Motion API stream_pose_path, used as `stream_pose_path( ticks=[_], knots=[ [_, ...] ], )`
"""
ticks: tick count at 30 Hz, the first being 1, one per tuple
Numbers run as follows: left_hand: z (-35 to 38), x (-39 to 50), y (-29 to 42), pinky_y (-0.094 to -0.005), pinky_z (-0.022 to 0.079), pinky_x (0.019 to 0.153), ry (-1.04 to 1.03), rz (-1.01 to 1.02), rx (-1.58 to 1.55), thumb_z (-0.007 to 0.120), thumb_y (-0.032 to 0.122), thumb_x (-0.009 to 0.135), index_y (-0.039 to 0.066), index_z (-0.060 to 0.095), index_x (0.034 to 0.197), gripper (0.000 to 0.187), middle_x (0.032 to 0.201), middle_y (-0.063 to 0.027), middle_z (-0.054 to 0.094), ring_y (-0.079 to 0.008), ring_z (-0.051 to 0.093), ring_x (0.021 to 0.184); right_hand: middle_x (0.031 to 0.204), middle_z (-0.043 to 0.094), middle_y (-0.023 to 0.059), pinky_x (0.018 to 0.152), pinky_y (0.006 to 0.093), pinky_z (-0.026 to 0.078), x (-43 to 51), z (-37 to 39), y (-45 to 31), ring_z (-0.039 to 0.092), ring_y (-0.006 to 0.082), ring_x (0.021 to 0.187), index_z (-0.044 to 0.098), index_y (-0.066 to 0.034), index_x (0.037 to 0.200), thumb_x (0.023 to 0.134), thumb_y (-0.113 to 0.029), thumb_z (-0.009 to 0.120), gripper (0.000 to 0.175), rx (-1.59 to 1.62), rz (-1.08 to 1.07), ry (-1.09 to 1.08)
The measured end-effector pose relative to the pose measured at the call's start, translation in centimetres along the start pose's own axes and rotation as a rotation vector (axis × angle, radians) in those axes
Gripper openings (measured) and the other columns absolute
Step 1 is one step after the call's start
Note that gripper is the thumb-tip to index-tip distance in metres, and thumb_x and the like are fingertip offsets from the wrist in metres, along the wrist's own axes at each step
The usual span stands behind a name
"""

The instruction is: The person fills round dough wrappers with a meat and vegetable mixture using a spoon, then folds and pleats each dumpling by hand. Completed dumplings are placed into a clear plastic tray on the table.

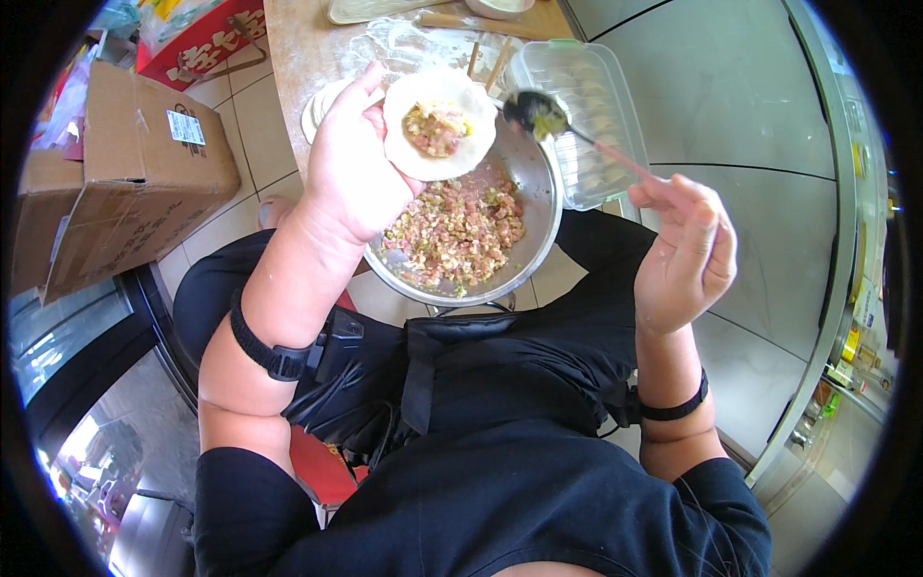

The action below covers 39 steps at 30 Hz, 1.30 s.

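Note:
On my left hand [360,159] lies a round dough wrapper [476,130] with a mound of minced meat filling [437,130] at its middle. My right hand [685,249] grips the pink handle of a spoon [537,114], whose dark bowl carries a little filling and hangs just right of the wrapper. Below both is a steel mixing bowl [551,216] partly filled with minced meat and chopped greens [461,234]. A pair of wooden chopsticks [497,63] stands up at its far side. Stacked dough wrappers [314,114] show partly behind my left hand.
A clear plastic container [636,137] with rows of dumplings sits right of the bowl. Farther back, the floured wooden table [296,43] bears a rolling pin [469,23], a small bowl [497,7] and a tray with dough [382,9]. Cardboard boxes [137,159] stand at the left, a tiled wall at the right.

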State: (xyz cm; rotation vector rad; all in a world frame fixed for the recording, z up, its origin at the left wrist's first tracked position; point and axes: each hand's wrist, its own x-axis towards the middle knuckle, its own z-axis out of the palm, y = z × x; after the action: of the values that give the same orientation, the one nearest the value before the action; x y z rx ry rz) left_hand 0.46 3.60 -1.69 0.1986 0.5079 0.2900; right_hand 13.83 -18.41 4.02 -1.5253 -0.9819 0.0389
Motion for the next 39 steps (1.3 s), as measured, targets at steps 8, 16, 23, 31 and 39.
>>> stream_pose_path(
  ticks=[8, 16, 23, 31, 39],
  knots=[
    [-0.2, 0.1, -0.2, -0.0464, 0.044, 0.103, -0.046, 0.060, 0.010, 0.035, 0.042, 0.101, -0.005, 0.046, 0.131, 0.057, 0.128, -0.0201, 0.057, -0.0313, 0.056, 0.120, 0.101, 0.061, 0.0077, 0.074, 0.0341, 0.051, -8.1, 0.3, 6.9, 0.061, 0.0233, 0.087, 0.067, -0.0048, 0.101, 0.075, -0.011, 0.070, 0.027, -0.420, -0.348, -0.919],
    [-0.3, -0.6, 0.5, -0.0433, 0.042, 0.105, -0.119, -0.031, -0.013, 0.036, 0.049, 0.100, -0.004, 0.044, 0.134, 0.064, 0.131, -0.0193, 0.054, -0.0302, 0.053, 0.124, 0.112, 0.062, 0.0108, 0.085, 0.0385, 0.047, -6.6, 0.9, 5.9, 0.059, 0.0270, 0.099, 0.063, -0.0023, 0.115, 0.071, -0.033, 0.078, 0.056, -0.341, -0.296, -1.011],
    [0.5, -1.3, -0.2, -0.0433, 0.039, 0.107, -0.258, -0.153, -0.045, 0.035, 0.052, 0.099, -0.003, 0.041, 0.137, 0.067, 0.134, -0.0182, 0.052, -0.0291, 0.052, 0.125, 0.117, 0.060, 0.0117, 0.091, 0.0411, 0.042, 1.1, 4.6, 3.1, 0.053, 0.0303, 0.108, 0.064, -0.0082, 0.107, 0.058, -0.009, 0.084, 0.053, -0.462, -0.425, -0.434],
    [0.5, -1.5, -0.4, -0.0424, 0.040, 0.106, -0.345, -0.261, -0.115, 0.031, 0.053, 0.100, -0.002, 0.040, 0.137, 0.067, 0.132, -0.0169, 0.053, -0.0270, 0.053, 0.122, 0.114, 0.060, 0.0075, 0.095, 0.0409, 0.040, 2.9, 5.8, 3.4, 0.051, 0.0291, 0.111, 0.072, -0.0146, 0.087, 0.060, -0.006, 0.081, 0.030, -0.286, -0.407, -0.428],
    [2.2, -2.7, -0.9, -0.0433, 0.043, 0.105, -0.386, -0.153, 0.380, 0.030, 0.058, 0.098, -0.004, 0.032, 0.142, 0.076, 0.134, -0.0205, 0.050, -0.0292, 0.054, 0.122, 0.122, 0.062, 0.0112, 0.098, 0.0366, 0.044, 2.1, 6.9, 3.6, 0.055, 0.0244, 0.117, 0.072, -0.0049, 0.083, 0.073, -0.005, 0.078, 0.011, 0.132, 0.105, -0.357]
  ],
)
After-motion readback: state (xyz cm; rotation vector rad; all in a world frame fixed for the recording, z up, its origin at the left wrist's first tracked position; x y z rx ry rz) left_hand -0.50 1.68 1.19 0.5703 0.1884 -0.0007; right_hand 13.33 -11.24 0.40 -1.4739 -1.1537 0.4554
